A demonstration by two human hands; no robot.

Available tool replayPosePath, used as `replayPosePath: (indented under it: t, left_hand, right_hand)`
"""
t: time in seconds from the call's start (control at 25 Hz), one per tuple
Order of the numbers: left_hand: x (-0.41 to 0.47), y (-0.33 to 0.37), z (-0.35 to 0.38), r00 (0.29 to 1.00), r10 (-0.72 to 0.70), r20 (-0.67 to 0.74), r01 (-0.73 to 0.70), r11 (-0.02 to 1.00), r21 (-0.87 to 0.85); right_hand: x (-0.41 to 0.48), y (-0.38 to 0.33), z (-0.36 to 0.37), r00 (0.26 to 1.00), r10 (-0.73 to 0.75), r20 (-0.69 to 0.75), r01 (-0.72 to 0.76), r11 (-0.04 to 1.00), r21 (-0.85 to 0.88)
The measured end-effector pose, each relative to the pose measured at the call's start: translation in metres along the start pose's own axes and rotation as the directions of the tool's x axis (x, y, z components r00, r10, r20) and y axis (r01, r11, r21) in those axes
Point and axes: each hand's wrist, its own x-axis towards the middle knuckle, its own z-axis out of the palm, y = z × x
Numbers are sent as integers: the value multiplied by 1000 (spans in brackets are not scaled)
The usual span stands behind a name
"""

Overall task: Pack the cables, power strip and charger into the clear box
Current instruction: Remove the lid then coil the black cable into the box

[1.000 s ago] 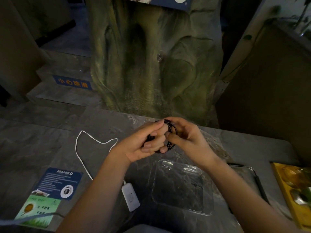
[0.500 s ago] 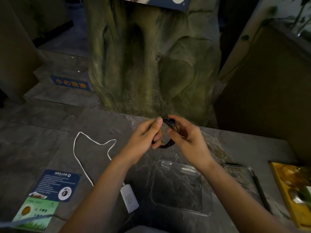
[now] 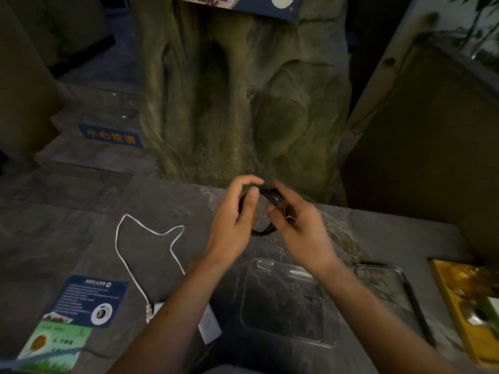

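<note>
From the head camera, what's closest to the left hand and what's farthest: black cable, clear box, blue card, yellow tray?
1. black cable, gripped in the left hand itself.
2. clear box, just below it, nearer the person.
3. blue card, off to the left.
4. yellow tray, at the far right edge.

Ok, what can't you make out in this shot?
Head view:
Black cable ends: hidden between left hand and right hand.
White block: mostly under the left forearm; strip or charger unclear.
Yellow tray: cut off by the right edge, contents blurred.
Leaflet text: too small.
</note>
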Motion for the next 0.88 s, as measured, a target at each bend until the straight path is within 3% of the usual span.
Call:
replayPosePath:
  t: [0.44, 0.72, 0.88]
  left_hand:
    - [4, 0, 12, 978, -173, -115, 146, 967, -209]
    - [8, -14, 7, 991, -119, 63, 127, 982, -140]
    - [7, -18, 4, 978, -193, 76, 197, 979, -57]
  right_hand:
    - [-3, -6, 0, 976, -203, -80, 191, 972, -139]
    - [-4, -5, -3, 971, -215, -101, 204, 973, -111]
    - [-2, -3, -2, 976, -191, -103, 182, 980, -85]
